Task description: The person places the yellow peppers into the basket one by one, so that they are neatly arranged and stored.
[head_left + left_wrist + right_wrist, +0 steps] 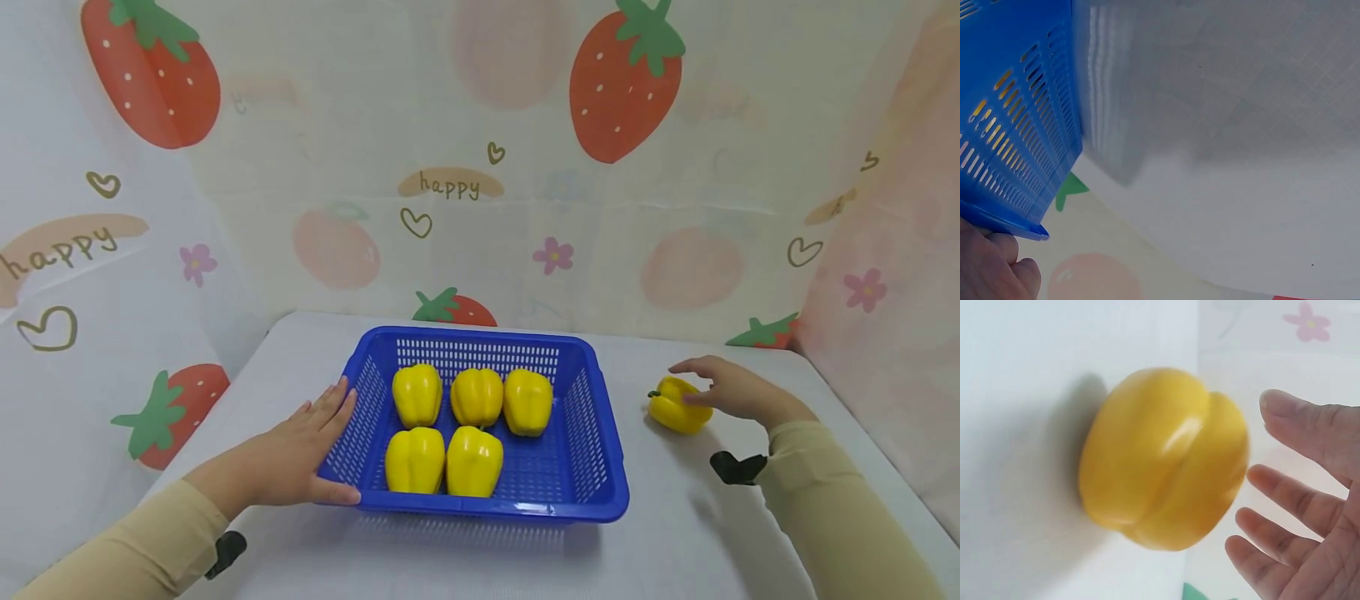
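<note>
A blue basket [540,506] holds several yellow bell peppers [417,396], set in two rows. My left hand [288,454] rests on its left rim, fingers stretched along the edge and thumb on the front corner. In the left wrist view, that hand's knuckles [1000,269] show beside the rim of the slotted basket wall [1016,125]. To the right of the basket, another yellow bell pepper [678,406] lies on its side, green stem facing left. Around it my right hand [738,392] is spread, thumb and fingers apart. The right wrist view shows the fingers [1279,540] loosely extended near this pepper [1160,462], not gripping it.
A white cloth covers the table [660,533]. Behind it and at both sides hangs a curtain [525,208] printed with strawberries, hearts and flowers. The right part of the basket shows its bare slotted floor.
</note>
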{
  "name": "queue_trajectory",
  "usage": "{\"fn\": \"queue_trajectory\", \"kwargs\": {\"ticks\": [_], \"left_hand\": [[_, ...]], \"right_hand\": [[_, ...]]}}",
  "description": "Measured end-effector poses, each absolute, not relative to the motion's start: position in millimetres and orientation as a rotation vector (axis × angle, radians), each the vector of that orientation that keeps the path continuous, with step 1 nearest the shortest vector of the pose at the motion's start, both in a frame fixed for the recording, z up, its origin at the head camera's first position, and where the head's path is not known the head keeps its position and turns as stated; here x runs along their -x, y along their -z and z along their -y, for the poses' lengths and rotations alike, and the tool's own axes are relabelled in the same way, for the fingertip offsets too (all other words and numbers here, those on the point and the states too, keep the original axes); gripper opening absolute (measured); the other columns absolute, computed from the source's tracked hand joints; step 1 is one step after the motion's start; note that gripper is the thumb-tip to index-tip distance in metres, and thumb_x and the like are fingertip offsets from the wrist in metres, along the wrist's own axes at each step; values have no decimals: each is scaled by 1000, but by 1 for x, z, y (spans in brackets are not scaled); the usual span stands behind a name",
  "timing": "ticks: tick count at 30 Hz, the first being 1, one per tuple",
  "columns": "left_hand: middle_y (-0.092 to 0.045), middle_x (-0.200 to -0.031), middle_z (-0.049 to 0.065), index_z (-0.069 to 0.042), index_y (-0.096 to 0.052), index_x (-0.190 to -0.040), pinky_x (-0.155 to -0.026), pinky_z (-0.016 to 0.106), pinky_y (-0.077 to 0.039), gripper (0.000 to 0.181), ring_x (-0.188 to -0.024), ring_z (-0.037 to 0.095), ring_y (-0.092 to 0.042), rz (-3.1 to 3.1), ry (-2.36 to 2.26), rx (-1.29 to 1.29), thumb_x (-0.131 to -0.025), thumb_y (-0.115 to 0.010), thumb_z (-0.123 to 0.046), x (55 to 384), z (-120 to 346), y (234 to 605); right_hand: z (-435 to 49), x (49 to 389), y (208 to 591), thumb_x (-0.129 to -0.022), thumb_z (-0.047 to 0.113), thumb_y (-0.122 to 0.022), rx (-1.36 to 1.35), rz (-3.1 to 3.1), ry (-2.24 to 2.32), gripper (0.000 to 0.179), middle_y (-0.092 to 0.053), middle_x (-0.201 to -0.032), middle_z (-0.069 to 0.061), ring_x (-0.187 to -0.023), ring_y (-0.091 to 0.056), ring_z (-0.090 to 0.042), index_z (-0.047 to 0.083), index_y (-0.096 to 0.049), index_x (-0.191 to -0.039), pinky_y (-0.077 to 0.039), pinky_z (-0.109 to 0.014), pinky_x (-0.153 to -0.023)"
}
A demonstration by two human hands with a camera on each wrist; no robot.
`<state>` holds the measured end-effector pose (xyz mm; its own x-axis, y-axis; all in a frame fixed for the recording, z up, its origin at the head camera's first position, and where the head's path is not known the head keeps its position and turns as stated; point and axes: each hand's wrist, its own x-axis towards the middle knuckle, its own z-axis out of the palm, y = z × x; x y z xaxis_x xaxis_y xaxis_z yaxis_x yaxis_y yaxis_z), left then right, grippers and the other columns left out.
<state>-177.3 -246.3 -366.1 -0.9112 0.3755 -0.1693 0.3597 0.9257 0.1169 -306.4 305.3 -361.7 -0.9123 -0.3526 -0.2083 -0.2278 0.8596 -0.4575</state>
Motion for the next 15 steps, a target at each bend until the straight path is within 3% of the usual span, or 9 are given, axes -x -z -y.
{"fn": "queue_trajectory", "kwargs": {"ticks": [15], "left_hand": [[4, -153, 14, -5, -5, -147, -108, 52, -13, 123, -139, 32, -6, -2890, -139, -558, -61, -47, -83, 177, 245, 364]], "right_hand": [[-310, 308, 382, -86, 17, -62, 394, -2666, 674, 61, -29, -140, -29, -121, -32, -50, 9, -35, -140, -30, -65, -94]]}}
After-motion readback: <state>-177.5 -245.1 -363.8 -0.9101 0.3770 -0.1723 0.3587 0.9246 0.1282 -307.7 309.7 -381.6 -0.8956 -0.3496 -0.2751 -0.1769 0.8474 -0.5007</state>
